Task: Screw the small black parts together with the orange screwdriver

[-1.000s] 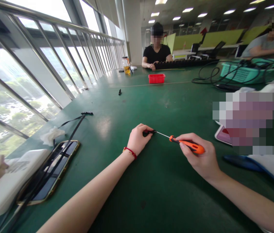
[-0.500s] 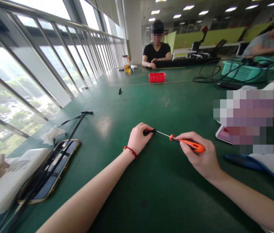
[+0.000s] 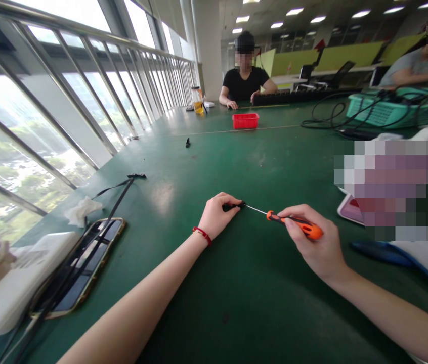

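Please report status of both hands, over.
Left hand pinching small black part. Right hand gripping screwdriver, tip at part. Red box beyond, out of the way.

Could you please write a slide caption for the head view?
At a green table, the left hand pinches a small black part while the right hand points an orange-handled screwdriver at it.

1. Daylight floods in through the windows, left of the red tray, their upper panes burnt almost white.
2. Small ceiling lights glow above and behind the red tray, over a dimmer far room.
3. A pale glare spot lies on the green table, left of and nearer than the red tray; nearer still, the surface darkens, with soft shade below the right hand.
4. Left of the red tray, the railing looks stretched toward the edge.
5. Right of the red tray, coarse pixel blocks mask one patch.
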Action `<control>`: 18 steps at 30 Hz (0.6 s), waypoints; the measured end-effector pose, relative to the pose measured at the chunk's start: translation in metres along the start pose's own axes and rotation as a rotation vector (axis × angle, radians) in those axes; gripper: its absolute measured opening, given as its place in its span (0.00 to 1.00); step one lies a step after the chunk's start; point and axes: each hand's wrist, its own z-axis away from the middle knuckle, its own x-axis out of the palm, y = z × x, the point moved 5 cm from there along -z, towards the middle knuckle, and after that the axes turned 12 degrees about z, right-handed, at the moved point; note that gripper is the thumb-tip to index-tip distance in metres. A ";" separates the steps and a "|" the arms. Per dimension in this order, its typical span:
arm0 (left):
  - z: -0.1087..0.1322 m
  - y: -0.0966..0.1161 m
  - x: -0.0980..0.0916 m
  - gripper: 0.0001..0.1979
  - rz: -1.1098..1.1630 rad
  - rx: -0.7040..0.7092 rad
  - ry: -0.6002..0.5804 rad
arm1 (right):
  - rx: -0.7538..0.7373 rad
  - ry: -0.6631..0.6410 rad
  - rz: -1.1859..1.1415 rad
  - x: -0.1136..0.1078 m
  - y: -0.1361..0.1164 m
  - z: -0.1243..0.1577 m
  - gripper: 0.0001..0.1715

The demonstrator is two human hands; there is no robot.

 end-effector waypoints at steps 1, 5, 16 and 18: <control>0.000 0.001 0.000 0.08 0.002 0.003 -0.007 | 0.001 -0.005 -0.001 0.000 0.000 0.000 0.05; 0.000 0.002 0.001 0.10 -0.029 -0.005 -0.020 | 0.002 -0.018 -0.014 0.001 0.002 0.000 0.06; 0.002 0.004 0.003 0.14 -0.076 -0.001 -0.046 | 0.028 -0.030 -0.036 0.002 0.003 0.000 0.07; 0.002 0.004 0.002 0.13 -0.076 -0.002 -0.048 | 0.030 -0.034 -0.041 0.002 0.003 0.001 0.07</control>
